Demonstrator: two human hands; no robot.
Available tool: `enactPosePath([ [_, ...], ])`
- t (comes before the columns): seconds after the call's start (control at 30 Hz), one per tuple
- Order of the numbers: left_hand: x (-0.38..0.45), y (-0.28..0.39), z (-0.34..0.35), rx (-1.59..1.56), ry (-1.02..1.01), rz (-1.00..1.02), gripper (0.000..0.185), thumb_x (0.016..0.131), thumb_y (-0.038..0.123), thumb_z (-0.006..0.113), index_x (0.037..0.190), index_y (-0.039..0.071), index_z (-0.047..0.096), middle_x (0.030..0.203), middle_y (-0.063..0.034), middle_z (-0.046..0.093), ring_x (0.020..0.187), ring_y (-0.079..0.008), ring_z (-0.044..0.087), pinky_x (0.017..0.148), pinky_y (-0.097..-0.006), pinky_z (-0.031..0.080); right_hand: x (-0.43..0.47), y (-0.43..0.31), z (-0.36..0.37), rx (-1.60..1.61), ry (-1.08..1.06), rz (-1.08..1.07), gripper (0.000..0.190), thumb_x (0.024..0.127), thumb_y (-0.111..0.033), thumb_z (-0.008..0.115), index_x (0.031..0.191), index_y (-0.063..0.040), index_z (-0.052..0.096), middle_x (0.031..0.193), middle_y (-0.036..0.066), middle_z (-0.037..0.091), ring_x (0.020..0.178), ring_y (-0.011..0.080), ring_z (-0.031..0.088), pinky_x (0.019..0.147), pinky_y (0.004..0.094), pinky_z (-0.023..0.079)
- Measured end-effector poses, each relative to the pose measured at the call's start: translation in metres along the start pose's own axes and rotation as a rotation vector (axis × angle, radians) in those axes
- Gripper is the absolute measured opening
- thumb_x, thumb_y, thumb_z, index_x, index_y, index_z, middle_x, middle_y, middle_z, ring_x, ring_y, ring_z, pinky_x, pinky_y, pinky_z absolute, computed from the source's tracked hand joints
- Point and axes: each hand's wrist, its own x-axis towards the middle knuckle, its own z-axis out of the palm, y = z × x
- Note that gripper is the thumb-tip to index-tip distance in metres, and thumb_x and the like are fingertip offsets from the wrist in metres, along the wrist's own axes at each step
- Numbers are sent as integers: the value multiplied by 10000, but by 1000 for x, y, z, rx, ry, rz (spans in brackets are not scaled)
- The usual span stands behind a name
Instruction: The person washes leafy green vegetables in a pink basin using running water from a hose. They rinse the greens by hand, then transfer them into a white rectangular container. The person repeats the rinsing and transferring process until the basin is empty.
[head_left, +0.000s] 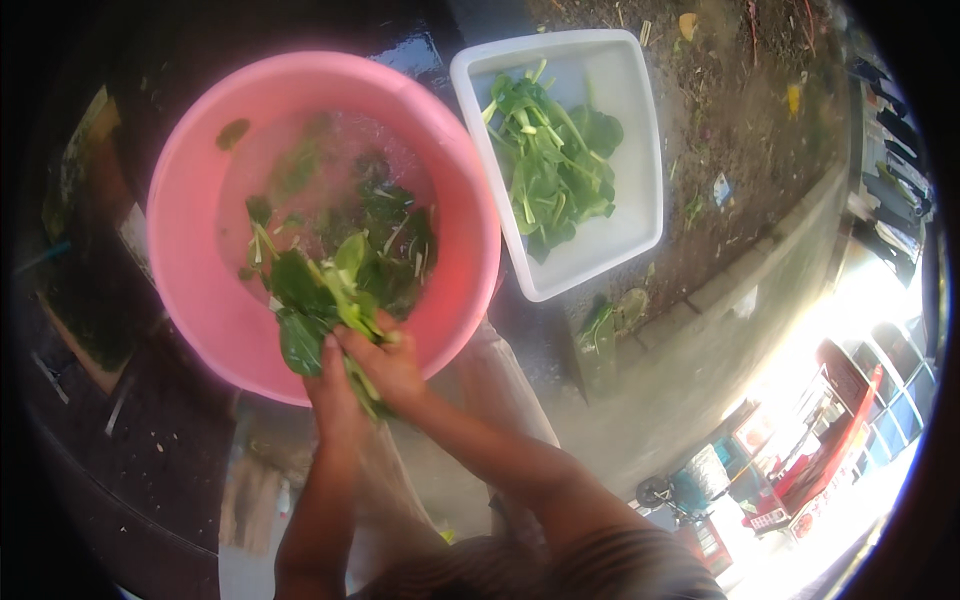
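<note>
My left hand (335, 390) and my right hand (390, 365) meet over the near rim of a round pink plastic tub (187, 277). Between them they grip a bunch of leafy greens (341, 289), its pale stalks pointing back toward me and its leaves hanging over the tub. Water lies in the tub, with more dark wet greens (390, 217) along its right side. A single leaf (232, 133) clings to the inner wall at the upper left. The fingers are partly hidden by the leaves.
A white rectangular plastic basin (630, 202) holding a heap of greens (555, 165) adjoins the tub's right side. A curb (720, 289) borders littered soil (720, 97). Loose leaves (598, 322) lie below the basin. A parked vehicle (694, 480) and a red stall (817, 450) stand at lower right.
</note>
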Motion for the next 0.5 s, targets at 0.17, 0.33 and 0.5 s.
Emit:
enactPosePath([
  [0.17, -60, 25, 106, 67, -453, 108, 422, 906, 226, 524, 1240, -10, 420, 1201, -96, 493, 1082, -188, 480, 924, -315, 391, -18, -141, -82, -184, -11, -284, 371, 783, -93, 656, 1128, -20, 542, 955, 53, 607, 864, 121, 555, 743, 263, 470],
  [0.33, -18, 14, 241, 17, -667, 284, 403, 859, 189, 595, 1206, 21, 478, 1100, -87, 559, 1004, -185, 529, 854, -304, 425, 70, -238, -169, -629, 293, -206, 421, 805, -274, 648, 1135, -31, 550, 961, 65, 601, 843, 157, 568, 733, 263, 463],
  [0.5, 3, -23, 229, 284, -602, 290, 576, 870, 243, 576, 1361, 59, 336, 1354, -134, 375, 1223, -218, 377, 984, -313, 326, 116, -247, -201, -870, 461, -470, 564, 807, -251, 624, 1284, -10, 446, 1169, 163, 558, 1087, 242, 511, 924, 315, 387],
])
